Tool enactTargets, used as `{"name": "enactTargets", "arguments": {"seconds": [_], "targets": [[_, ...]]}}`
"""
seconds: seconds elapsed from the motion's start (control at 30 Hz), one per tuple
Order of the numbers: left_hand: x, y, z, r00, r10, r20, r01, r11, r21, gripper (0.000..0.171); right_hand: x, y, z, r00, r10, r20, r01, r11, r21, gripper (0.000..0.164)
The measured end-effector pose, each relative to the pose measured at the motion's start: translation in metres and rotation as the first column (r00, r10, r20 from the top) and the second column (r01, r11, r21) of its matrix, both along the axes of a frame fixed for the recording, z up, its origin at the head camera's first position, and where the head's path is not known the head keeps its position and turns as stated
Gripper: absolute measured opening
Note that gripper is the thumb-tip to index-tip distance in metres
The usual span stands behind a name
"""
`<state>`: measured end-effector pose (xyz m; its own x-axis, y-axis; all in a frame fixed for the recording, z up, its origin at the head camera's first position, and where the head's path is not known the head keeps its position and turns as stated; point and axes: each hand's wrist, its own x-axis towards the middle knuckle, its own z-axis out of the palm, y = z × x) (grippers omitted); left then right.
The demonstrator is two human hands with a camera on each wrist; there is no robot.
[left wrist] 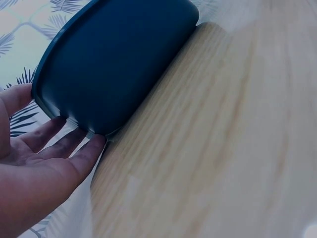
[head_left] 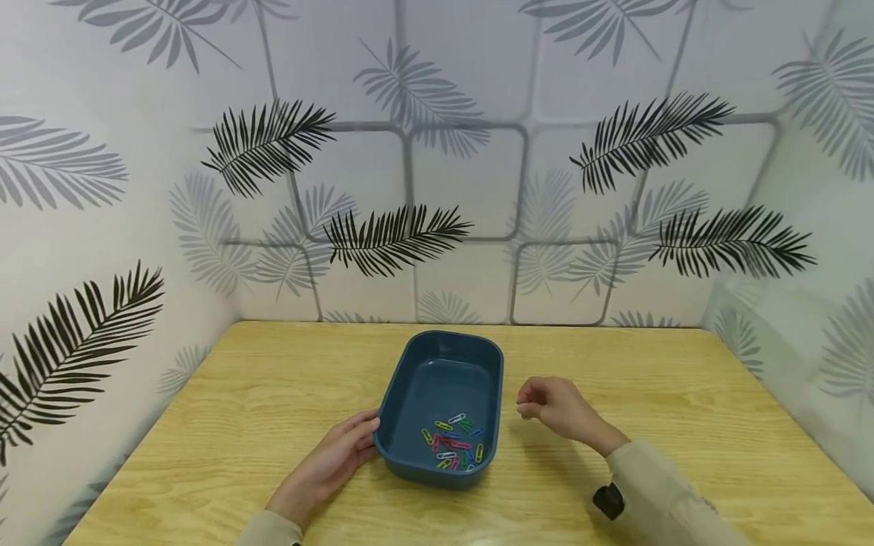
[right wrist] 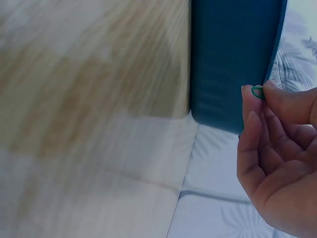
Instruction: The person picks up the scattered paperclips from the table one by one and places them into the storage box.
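Note:
A dark blue rectangular tray (head_left: 440,387) stands on the wooden table. Several coloured paper clips (head_left: 460,445) lie in its near end: yellow, red, white, green, blue. My left hand (head_left: 334,459) holds the tray by its near left side; in the left wrist view the thumb (left wrist: 19,98) is at the rim and the other fingertips press the outer wall lower down. To the right of the tray, my right hand (head_left: 556,406) is raised over the table. Between thumb and forefinger it pinches a green paper clip (right wrist: 257,92), plain in the right wrist view.
The light wooden table (head_left: 259,387) reaches back to a wall (head_left: 464,288) with a leaf pattern. Similar patterned walls flank it on the left and right. A black wrist strap piece (head_left: 609,501) shows at the right sleeve.

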<state>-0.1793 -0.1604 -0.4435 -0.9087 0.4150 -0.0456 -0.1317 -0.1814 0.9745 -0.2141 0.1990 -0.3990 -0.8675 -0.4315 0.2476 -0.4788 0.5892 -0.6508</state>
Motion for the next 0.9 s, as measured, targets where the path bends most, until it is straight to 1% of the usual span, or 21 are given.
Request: {"name": "enactTargets", "arguments": {"seconds": [0.1,0.23,0.53,0.63,0.8,0.9], "targets": [[0.0,0.0,0.0,1.0,0.005,-0.005,-0.005,1.0,0.0,0.061,-0.002,-0.002,0.006,0.999,0.037,0.014,-0.037,0.999,-0.011,0.007],[-0.001,0.0,-0.001,1.0,0.011,-0.006,-0.011,1.0,-0.008,0.061,-0.004,-0.006,0.018,0.998,0.067,0.006,-0.067,0.998,-0.017,0.005],[-0.001,0.001,-0.002,1.0,0.014,0.007,-0.014,1.0,-0.015,0.062,-0.012,-0.021,0.042,0.992,0.122,0.021,-0.123,0.99,0.067,0.004],[-0.001,0.0,-0.001,1.0,0.012,0.009,-0.012,1.0,-0.008,0.062,-0.015,-0.028,0.049,0.991,0.131,0.018,-0.132,0.989,0.074,0.001],[0.0,0.0,0.001,1.0,0.01,0.001,-0.01,1.0,-0.001,0.063,-0.019,-0.042,0.054,0.989,0.141,0.034,-0.143,0.988,0.054,0.004],[0.0,-0.001,0.001,1.0,0.008,-0.001,-0.008,1.0,-0.005,0.062,-0.022,-0.05,0.053,0.983,0.165,0.077,-0.168,0.985,0.033,0.005]]}}
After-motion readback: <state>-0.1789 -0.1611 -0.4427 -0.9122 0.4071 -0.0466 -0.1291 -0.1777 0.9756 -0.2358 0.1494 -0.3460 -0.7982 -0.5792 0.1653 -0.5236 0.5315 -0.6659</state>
